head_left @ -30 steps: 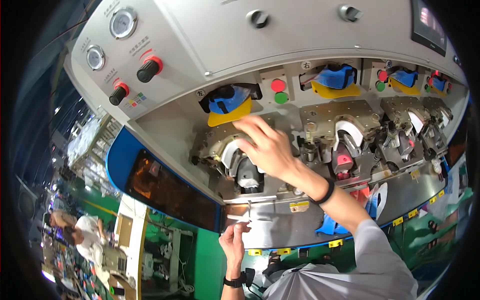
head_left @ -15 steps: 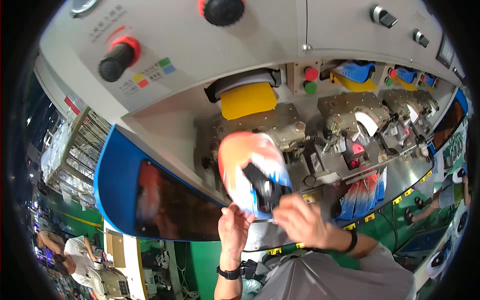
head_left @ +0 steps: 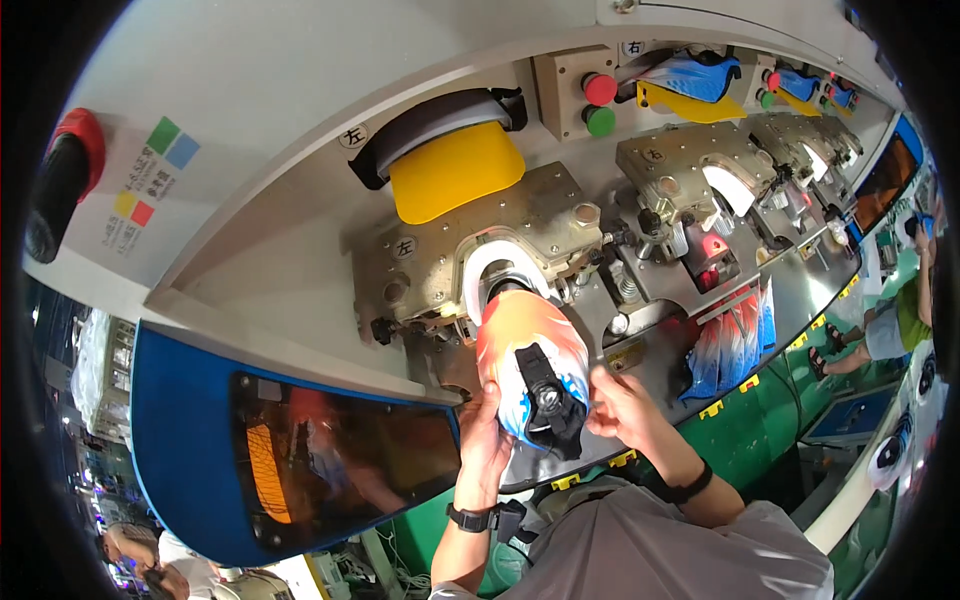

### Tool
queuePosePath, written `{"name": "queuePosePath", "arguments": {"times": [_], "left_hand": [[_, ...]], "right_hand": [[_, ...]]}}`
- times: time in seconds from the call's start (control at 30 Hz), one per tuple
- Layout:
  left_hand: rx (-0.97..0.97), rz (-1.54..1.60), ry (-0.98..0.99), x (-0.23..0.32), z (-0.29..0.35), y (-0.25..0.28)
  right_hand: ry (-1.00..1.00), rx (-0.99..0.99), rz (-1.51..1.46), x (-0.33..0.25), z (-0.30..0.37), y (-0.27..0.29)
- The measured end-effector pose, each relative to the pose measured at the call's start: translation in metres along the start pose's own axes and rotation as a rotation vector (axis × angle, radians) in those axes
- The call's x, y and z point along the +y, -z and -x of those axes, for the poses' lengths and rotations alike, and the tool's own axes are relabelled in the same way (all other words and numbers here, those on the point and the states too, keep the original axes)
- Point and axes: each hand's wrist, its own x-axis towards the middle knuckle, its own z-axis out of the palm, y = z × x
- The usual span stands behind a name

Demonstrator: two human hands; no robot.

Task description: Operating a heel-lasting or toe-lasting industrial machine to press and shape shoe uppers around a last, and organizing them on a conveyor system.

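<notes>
A shoe upper (head_left: 500,340), orange fading through white to blue, lies over the front of the left metal press station (head_left: 430,250). A black strip with a shiny round piece (head_left: 548,398) runs along its top. The far end of the upper meets the white curved pad (head_left: 492,256) of the station. My left hand (head_left: 482,445) grips the upper's left side, its thumb on the edge. On the right side, my right hand (head_left: 622,408) pinches the near blue edge between thumb and fingers. Part of each hand's fingers is hidden.
Above the station hangs a yellow flap (head_left: 460,175) beside a box with a red button (head_left: 599,88) and a green button (head_left: 600,122). Several similar uppers (head_left: 725,345) lie on the right ledge. A blue-framed dark panel (head_left: 350,450) stands left. Another person (head_left: 880,320) is at far right.
The shoe upper has gone away from me, up against the station's white pad. Both hands remain on it, with the right shifted from its black strip to its right edge. My view has shifted too.
</notes>
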Motion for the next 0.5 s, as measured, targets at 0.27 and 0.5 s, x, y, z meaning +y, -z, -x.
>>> {"name": "queuePosePath", "arguments": {"times": [0.27,0.5], "left_hand": [[0.093,-0.086,-0.062,0.006,-0.046,0.008],[0.15,-0.123,-0.159,0.005,-0.046,0.006]], "right_hand": [[0.132,-0.029,-0.091,-0.005,-0.044,-0.01],[0.261,0.05,0.021,0.0,-0.051,-0.026]]}}
